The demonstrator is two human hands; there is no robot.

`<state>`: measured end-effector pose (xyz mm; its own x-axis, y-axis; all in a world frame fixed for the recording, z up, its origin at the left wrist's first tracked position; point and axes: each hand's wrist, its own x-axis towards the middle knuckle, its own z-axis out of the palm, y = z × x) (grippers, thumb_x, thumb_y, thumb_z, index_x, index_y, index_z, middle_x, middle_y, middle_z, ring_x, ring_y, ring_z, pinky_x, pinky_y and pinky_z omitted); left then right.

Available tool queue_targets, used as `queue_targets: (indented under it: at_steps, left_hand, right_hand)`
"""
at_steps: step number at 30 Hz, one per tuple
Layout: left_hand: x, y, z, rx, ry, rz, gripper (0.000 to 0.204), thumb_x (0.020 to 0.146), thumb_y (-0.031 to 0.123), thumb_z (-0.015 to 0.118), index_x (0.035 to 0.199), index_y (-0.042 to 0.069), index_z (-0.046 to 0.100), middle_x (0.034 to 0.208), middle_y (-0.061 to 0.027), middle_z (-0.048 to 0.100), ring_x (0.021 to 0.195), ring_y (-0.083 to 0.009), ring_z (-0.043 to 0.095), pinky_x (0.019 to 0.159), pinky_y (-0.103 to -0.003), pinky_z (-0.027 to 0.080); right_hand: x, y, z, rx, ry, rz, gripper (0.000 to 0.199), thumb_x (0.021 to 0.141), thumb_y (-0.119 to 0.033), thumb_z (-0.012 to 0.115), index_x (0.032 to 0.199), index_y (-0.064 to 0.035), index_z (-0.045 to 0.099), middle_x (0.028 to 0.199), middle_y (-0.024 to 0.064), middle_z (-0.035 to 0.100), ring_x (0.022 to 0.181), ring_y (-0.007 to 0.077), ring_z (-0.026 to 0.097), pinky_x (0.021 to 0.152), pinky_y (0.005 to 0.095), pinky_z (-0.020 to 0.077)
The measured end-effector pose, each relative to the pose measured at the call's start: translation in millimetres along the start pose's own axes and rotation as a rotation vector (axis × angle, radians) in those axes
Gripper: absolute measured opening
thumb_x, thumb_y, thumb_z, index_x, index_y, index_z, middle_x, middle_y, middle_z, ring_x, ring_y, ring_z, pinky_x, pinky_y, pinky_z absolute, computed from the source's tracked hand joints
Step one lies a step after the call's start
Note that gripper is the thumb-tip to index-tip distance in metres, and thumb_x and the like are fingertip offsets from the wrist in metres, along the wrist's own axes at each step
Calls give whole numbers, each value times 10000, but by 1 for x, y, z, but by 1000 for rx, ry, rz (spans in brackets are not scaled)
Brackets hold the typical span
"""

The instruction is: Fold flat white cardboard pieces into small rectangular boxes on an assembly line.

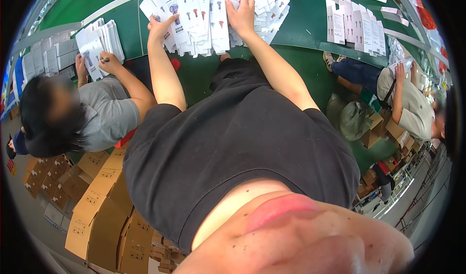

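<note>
A broad, overlapping pile of flat white cartons (196, 19), printed with small purple and red handheld devices, lies at the far edge of the view. At its left side, my left hand (161, 29) grips the edge of a carton, thumb laid over the printed face; the fingers partly disappear around it. My right hand (242, 17) rests on the right half of the pile, fingers stretched out and apart over the cartons. Both hands touch the pile, which overhangs the near edge of the green table (303, 19).
On my left, a co-worker in a grey shirt (109, 101) handles similar cartons (90, 45). More cartons (357, 28) stand in rows at the right, near another person (412, 94). Brown cardboard boxes (99, 196) are stacked behind me at the left.
</note>
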<state>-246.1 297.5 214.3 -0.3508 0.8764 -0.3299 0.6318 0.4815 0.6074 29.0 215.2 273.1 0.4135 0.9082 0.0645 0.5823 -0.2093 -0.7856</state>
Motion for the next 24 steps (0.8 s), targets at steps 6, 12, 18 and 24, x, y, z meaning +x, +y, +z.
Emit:
queue_targets:
  at_steps: [6,12,18,24]
  left_hand:
    - [25,4,-17,-193,-317,-240,672,763,342,877,1249,-35,606,1148,-159,669,967,-215,649,868,-369,514]
    - [8,7,-12,-371,-459,-190,632,786,279,863,1259,-47,600,1124,-169,687,962,-251,671,851,-373,532]
    - [-23,13,-8,-559,-602,-156,595,808,215,849,1270,-58,594,1099,-179,705,957,-287,693,835,-377,549]
    - [-78,54,-23,-536,-484,-94,576,870,232,786,1290,-104,580,1152,-231,689,1025,-294,684,864,-371,560]
  right_hand:
    - [10,-13,-9,172,-157,352,740,933,-519,622,1332,97,526,1316,266,498,1143,341,567,1019,417,463]
    - [15,-30,-24,326,-273,471,925,880,-597,681,1427,101,419,1334,318,521,1179,365,599,986,398,509]
    - [14,-19,-38,299,-342,432,1069,811,-602,762,1478,101,310,1360,365,505,1189,393,620,935,406,554]
    - [7,-12,-39,142,-372,345,1107,761,-523,851,1468,110,281,1319,385,527,1071,403,691,815,401,614]
